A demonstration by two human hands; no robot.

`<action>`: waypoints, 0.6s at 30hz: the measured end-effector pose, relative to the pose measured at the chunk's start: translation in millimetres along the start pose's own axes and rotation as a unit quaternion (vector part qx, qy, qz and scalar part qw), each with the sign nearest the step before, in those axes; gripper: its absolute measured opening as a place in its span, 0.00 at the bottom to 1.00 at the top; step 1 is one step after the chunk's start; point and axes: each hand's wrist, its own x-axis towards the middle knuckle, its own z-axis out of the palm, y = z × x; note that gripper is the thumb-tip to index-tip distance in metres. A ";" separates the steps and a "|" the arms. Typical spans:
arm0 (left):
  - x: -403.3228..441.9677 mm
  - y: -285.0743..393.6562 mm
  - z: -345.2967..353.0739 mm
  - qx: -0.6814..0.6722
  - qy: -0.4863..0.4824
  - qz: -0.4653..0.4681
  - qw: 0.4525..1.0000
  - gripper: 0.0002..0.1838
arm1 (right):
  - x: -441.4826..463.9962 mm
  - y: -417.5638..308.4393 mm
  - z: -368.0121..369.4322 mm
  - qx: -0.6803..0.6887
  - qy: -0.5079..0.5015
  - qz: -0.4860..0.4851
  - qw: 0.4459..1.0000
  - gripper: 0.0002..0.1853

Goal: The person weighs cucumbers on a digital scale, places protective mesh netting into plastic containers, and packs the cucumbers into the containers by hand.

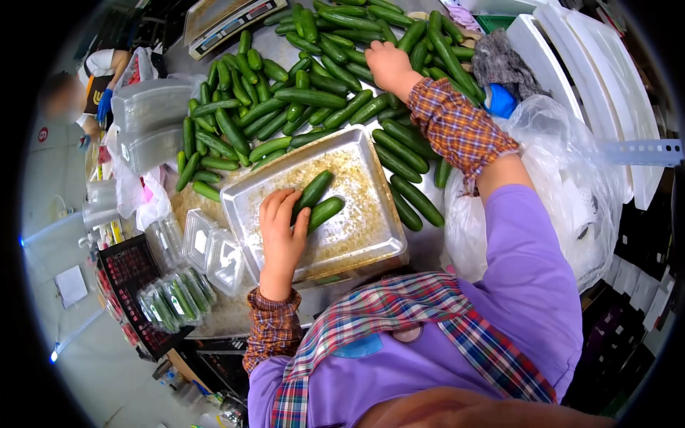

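Note:
My left hand [280, 232] is over a shallow metal tray [357, 153], its fingers and thumb closed around a green cucumber [314, 190]. A second cucumber [326, 213] lies beside it, next to my thumb. The tray's bottom is stained with brownish residue. Farther off, my right hand [392, 68] reaches into a large pile of cucumbers [303, 98] spread over the metal table. Its fingers curl down onto a cucumber there, partly hidden beneath the hand.
Clear lidded boxes [225, 257] lie left of the tray, near several packed cucumber boxes [177, 298]. Stacked plastic containers [157, 107] stand at the left. A scale [232, 25] sits at the back. Plastic bags [542, 192] and white foam boxes [606, 93] flank my right arm. Another person [100, 78] works far left.

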 end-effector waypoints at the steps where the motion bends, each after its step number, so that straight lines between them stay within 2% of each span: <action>1: -0.3 1.1 -0.2 -0.001 0.004 -0.004 1.000 0.16 | 5.5 2.1 5.8 -0.016 -0.010 -0.011 1.000 0.09; 3: -1.3 3.0 -1.2 -0.003 0.010 -0.012 1.000 0.15 | 12.9 -0.5 10.5 -0.046 -0.030 -0.034 0.998 0.09; 8: -9.0 3.8 -3.3 -0.022 0.017 -0.023 0.999 0.16 | 39.2 -4.0 1.0 -0.052 -0.170 -0.007 0.984 0.12; 11: -11.1 3.5 -8.2 -0.021 0.027 -0.029 0.999 0.16 | 50.2 -2.0 -30.6 0.056 -0.215 0.093 0.971 0.14; 12: -13.0 3.7 -10.0 -0.021 0.031 -0.036 0.999 0.16 | 49.1 2.5 -47.5 0.125 -0.195 0.122 0.965 0.16; 13: -14.6 3.6 -12.8 -0.018 0.034 -0.036 0.999 0.16 | 52.0 16.6 -56.2 0.140 -0.199 0.081 0.967 0.15; 14: -15.0 3.0 -15.2 -0.016 0.038 -0.037 0.998 0.16 | 53.6 28.9 -59.5 0.274 -0.257 0.196 0.906 0.19; 15: -16.2 2.2 -16.9 -0.015 0.041 -0.039 0.998 0.16 | 48.3 39.7 -63.6 0.350 -0.260 0.241 0.867 0.20; 17: -19.0 -0.9 -18.0 -0.012 0.048 -0.042 0.998 0.16 | 26.7 52.4 -84.6 0.484 -0.228 0.261 0.804 0.20; 18: -20.6 -3.4 -17.3 -0.011 0.053 -0.043 0.998 0.17 | 16.3 56.8 -90.0 0.527 -0.219 0.235 0.787 0.21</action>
